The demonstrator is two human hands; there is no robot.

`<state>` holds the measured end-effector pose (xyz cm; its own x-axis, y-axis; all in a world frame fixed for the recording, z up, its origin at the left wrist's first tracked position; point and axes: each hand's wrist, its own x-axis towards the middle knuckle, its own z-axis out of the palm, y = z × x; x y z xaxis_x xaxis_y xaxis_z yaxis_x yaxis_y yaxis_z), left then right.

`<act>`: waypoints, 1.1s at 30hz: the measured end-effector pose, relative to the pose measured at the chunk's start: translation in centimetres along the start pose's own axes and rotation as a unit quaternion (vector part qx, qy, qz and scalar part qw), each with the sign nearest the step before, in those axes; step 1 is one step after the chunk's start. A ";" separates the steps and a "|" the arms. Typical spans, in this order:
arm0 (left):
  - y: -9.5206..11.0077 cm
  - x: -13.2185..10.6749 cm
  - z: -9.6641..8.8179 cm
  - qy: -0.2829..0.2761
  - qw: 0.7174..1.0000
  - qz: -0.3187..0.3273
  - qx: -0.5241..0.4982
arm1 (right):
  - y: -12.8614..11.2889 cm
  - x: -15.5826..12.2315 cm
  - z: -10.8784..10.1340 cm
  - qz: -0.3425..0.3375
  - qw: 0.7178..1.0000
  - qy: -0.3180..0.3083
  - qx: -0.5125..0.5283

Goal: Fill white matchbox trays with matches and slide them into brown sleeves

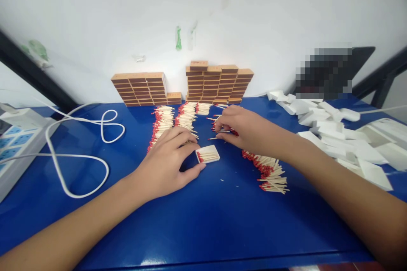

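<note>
On the glossy blue counter, before stacked brown cardboard matchboxes, the left hand rests with its grip half closed, thumb and fingers bracketing one end of a small white card tray holding a few matches. Just beyond it, the right hand has its grip pinched shut on several red-tipped wooden matchsticks. Both look feather-light: the tray is probably crushable and best held by its side walls, the sticks snappable and best taken mid-shaft.

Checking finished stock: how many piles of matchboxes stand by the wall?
2: the left matchbox pile and the taller right matchbox pile; further boxes behind may be hidden.
</note>
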<state>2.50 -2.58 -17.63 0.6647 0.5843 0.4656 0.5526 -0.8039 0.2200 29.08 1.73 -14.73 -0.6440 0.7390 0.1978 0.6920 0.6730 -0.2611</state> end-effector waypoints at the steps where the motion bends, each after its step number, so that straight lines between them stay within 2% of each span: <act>1: 0.0 0.0 0.0 -0.001 1.000 -0.002 -0.001 | 0.2 0.1 0.1 0.000 1.000 -0.012 0.010; 6: 0.0 0.0 0.0 0.002 1.000 0.001 0.000 | 0.4 0.1 0.3 0.012 0.999 -0.044 0.025; 14: 0.0 0.0 0.0 0.003 1.000 0.004 0.005 | 2.4 0.1 0.2 0.027 0.998 -0.045 -0.040; 21: 0.0 -0.1 0.0 0.004 1.000 0.004 0.001 | 2.5 0.2 0.4 0.026 0.997 -0.046 -0.048; 26: 0.0 0.0 0.0 0.005 1.000 0.003 0.006 | 1.2 0.2 -0.1 0.027 0.999 -0.029 -0.027; 30: 0.0 0.0 0.0 0.004 1.000 -0.001 0.003 | -1.3 -0.2 -0.5 -0.004 0.999 -0.031 0.041; 33: 0.1 0.0 -0.1 -0.006 1.000 -0.004 -0.001 | -3.1 -0.4 -0.1 -0.031 0.997 -0.031 0.059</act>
<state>2.49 -2.66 -17.57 0.6663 0.5912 0.4545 0.5561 -0.8000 0.2253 27.27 -0.65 -13.95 -0.7059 0.6903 0.1587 0.6095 0.7061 -0.3604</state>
